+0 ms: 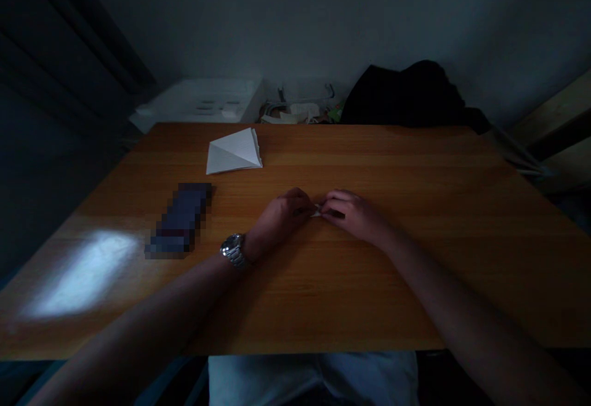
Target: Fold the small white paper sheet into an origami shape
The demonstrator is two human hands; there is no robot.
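A small white piece of paper (316, 211) shows between my fingertips over the middle of the table. My left hand (287, 214), with a metal watch (233, 249) on its wrist, pinches the paper's left side. From the other side my right hand (351, 214) pinches it too, thumb and fingers pressed together. Most of the paper is hidden by the fingers, so its folds cannot be made out. Farther back on the left lies a larger folded white paper (234, 151), touched by neither hand.
The wooden table (429, 184) has a blurred-out dark flat object (180, 218) at its left. Light glares on the left front. Beyond the far edge are a white tray (203, 99), assorted clutter (302, 111) and a black cloth or bag (406, 98).
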